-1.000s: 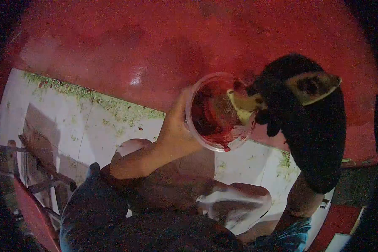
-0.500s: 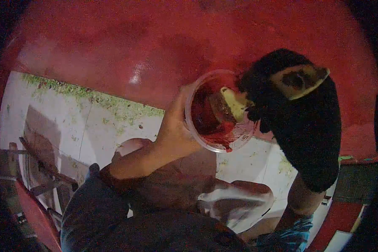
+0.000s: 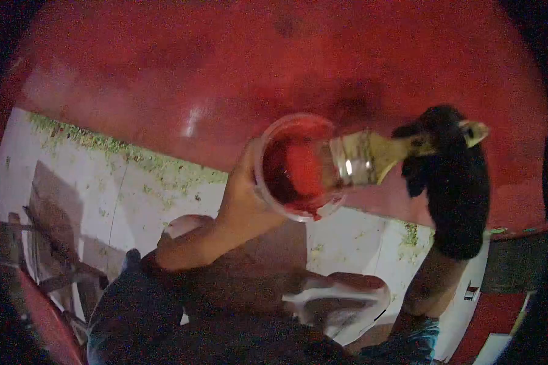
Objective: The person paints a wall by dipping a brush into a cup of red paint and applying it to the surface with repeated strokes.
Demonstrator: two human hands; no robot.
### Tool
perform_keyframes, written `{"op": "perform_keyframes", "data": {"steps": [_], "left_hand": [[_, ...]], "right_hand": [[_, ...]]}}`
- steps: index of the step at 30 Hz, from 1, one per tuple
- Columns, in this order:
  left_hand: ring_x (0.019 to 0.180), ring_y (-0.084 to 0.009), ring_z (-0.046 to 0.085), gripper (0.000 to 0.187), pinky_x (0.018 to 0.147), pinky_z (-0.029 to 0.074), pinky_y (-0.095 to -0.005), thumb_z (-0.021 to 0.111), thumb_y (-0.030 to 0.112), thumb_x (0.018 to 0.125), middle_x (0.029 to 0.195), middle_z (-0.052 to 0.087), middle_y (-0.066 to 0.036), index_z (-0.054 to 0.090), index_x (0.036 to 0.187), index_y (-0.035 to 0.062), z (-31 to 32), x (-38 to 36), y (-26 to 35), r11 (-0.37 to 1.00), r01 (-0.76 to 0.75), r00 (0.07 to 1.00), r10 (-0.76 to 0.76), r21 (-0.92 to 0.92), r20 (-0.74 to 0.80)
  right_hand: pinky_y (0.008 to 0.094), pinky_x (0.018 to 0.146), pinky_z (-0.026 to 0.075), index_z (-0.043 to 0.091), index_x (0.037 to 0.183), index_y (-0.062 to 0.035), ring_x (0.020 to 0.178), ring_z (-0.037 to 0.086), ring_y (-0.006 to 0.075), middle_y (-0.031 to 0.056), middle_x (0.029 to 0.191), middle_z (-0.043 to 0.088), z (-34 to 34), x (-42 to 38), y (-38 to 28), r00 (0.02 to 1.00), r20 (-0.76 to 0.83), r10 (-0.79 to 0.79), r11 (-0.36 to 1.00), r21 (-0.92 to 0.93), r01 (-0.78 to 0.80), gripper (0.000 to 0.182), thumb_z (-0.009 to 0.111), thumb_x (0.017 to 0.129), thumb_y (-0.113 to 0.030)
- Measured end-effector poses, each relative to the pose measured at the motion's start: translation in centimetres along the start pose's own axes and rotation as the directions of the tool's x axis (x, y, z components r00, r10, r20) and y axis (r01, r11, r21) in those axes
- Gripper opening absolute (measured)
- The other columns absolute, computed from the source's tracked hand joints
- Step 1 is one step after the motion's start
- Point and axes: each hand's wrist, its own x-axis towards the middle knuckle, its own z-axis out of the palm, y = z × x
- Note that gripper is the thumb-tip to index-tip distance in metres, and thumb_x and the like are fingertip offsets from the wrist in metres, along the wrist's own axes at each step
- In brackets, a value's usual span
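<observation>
My bare left hand (image 3: 245, 193) is wrapped round a clear plastic cup (image 3: 257, 165) with red paint (image 3: 281, 173) inside. Paint has run over the rim at its lower side. A wide paintbrush (image 3: 380, 157) with a wooden handle and metal band is gripped in my right hand (image 3: 444, 152), which wears a black glove. The brush lies nearly level, its bristles (image 3: 316, 164) at the cup's mouth and red with paint. The handle's end sticks out past the glove on the right.
A large red surface (image 3: 164, 67) spreads across the far side, shiny in places. Below it lies pale floor (image 3: 137, 201) littered with green and brown bits along the surface's edge. A chair-like frame (image 3: 61, 255) stands at the lower left. My legs are below the cup.
My right hand has drawn the brush up and to the right, so its band and bristles now show. The cup has shifted slightly left.
</observation>
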Motion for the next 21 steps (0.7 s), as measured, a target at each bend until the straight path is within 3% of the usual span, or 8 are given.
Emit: {"op": "perform_keyframes", "data": {"steps": [1, 5, 6, 7, 11, 13, 19, 21], "left_hand": [[0.106, -0.0203, 0.049, 0.083, 0.093, 0.039, -0.0338, 0.083, 0.012, 0.049, 0.115, 0.049, -0.012, 0.04, 0.118, 0.0019, 0.0, 0.1, 0.1, 0.999, -0.031, 0.999, 0.031, -0.011, 0.011], [0.104, -0.0225, 0.05, 0.083, 0.091, 0.04, -0.0338, 0.084, 0.014, 0.046, 0.112, 0.05, -0.013, 0.042, 0.115, 0.0005, 0.8, 0.1, 0.0, 0.983, -0.171, 0.98, 0.177, 0.07, -0.087], [0.104, -0.0224, 0.051, 0.083, 0.091, 0.04, -0.034, 0.085, 0.015, 0.046, 0.111, 0.05, -0.013, 0.042, 0.115, 0.0005, 0.9, 0.1, 0.1, 1.0, 0.022, 0.995, -0.022, -0.004, -0.097], [0.103, -0.0223, 0.051, 0.082, 0.09, 0.04, -0.0342, 0.085, 0.015, 0.046, 0.111, 0.05, -0.012, 0.042, 0.115, 0.0005, 0.9, -0.1, 0.2, 0.974, 0.217, 0.97, -0.223, -0.072, -0.096], [0.103, -0.0214, 0.051, 0.08, 0.089, 0.041, -0.0345, 0.084, 0.016, 0.048, 0.11, 0.05, -0.012, 0.042, 0.114, 0.0011, 0.5, -0.2, -0.7, 0.974, -0.026, 0.999, 0.031, 0.227, -0.019], [0.104, -0.0215, 0.05, 0.08, 0.09, 0.041, -0.0345, 0.084, 0.016, 0.049, 0.111, 0.05, -0.012, 0.042, 0.115, 0.0013, 0.9, 0.0, -0.6, 0.986, -0.006, 0.999, 0.013, 0.169, -0.038], [0.105, -0.0212, 0.05, 0.08, 0.09, 0.041, -0.0343, 0.082, 0.011, 0.052, 0.112, 0.049, -0.011, 0.038, 0.117, 0.003, 0.8, 0.2, -0.8, 0.987, -0.052, 0.998, 0.058, 0.15, -0.036], [0.103, -0.0206, 0.05, 0.08, 0.09, 0.041, -0.0337, 0.081, 0.008, 0.052, 0.112, 0.049, -0.011, 0.035, 0.118, 0.0041, 0.9, 0.4, -0.4, 0.973, -0.124, 0.991, 0.13, 0.195, -0.016]], "right_hand": [[0.0255, 0.047, 0.042, 0.054, 0.091, -0.0035, 0.051, 0.05, 0.0129, 0.0069, 0.075, 0.059, 0.0, -0.2, 0.5, 0.991, 0.07, 0.116, 0.968, 0.217, -0.129, 0.017, 0.044, 0.088, -0.016], [0.0257, 0.051, 0.045, 0.052, 0.091, -0.003, 0.057, 0.055, 0.0125, 0.007, 0.073, 0.059, -0.2, -0.4, 3.0, 0.967, 0.114, -0.227, 0.947, -0.208, 0.247, 0.016, 0.044, 0.089, -0.016], [0.0272, 0.055, 0.047, 0.051, 0.093, -0.0024, 0.064, 0.058, 0.0159, 0.0095, 0.079, 0.061, -0.4, -0.7, 3.6, 0.987, 0.156, 0.022, 0.956, 0.286, -0.067, 0.014, 0.047, 0.088, -0.015], [0.0272, 0.055, 0.047, 0.051, 0.093, -0.0024, 0.064, 0.058, 0.0159, 0.0095, 0.079, 0.061, -0.2, -0.9, 4.1, 0.991, 0.134, 0.003, 0.959, 0.279, -0.041, 0.014, 0.047, 0.088, -0.015], [0.0297, 0.06, 0.048, 0.049, 0.094, -0.0001, 0.071, 0.06, 0.0195, 0.0121, 0.087, 0.059, -0.1, -0.8, 4.0, 0.974, 0.184, 0.13, 0.759, 0.614, -0.218, 0.019, 0.055, 0.084, -0.015], [0.0316, 0.066, 0.048, 0.05, 0.093, 0.0004, 0.078, 0.06, 0.0209, 0.0118, 0.088, 0.058, 0.0, -0.9, 4.6, 0.981, 0.116, -0.153, 0.963, -0.205, 0.174, 0.027, 0.064, 0.076, -0.015], [0.0312, 0.074, 0.045, 0.052, 0.098, 0.0001, 0.084, 0.056, 0.0213, 0.011, 0.091, 0.058, 0.6, -1.1, 6.5, 0.947, 0.146, -0.285, 0.818, -0.478, 0.32, 0.04, 0.07, 0.066, -0.015], [0.0308, 0.075, 0.045, 0.051, 0.102, 0.0002, 0.085, 0.056, 0.0211, 0.0114, 0.091, 0.058, 1.2, -1.2, 6.8, 0.985, 0.097, -0.144, 0.98, -0.124, 0.156, 0.043, 0.07, 0.068, -0.017]]}}
